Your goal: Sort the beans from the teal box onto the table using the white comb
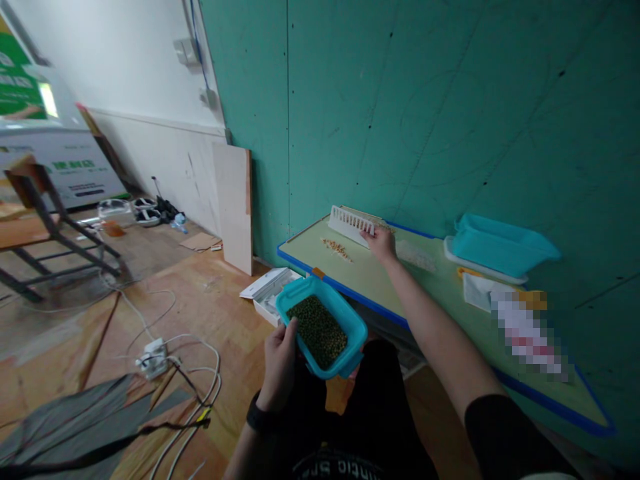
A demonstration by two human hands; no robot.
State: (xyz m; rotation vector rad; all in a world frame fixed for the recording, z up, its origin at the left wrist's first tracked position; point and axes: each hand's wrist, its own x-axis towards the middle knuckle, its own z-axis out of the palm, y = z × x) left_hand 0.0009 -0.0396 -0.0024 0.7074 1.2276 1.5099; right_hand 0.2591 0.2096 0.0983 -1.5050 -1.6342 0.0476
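My left hand [281,363] grips the near left rim of a turquoise plastic tub [357,327], its thumb over the edge. Inside lie small green beans [317,327], mixed with paler ones at the near end. Out over the table, my right hand [381,243] is closed on the right end of a white slotted plastic strip [345,223], which stands on its long edge. A scatter of yellowish-orange kernels [336,249] lies just in front of the strip. White grains [416,256] are spread right of my right hand. More grains behind the strip are partly hidden.
The pale green table [360,277] has a blue edge and stands against a green wall. At its right are a turquoise bin [505,245] and a white packet [477,292]. An open white box [273,293], a power strip [153,358] and cables lie on the floor.
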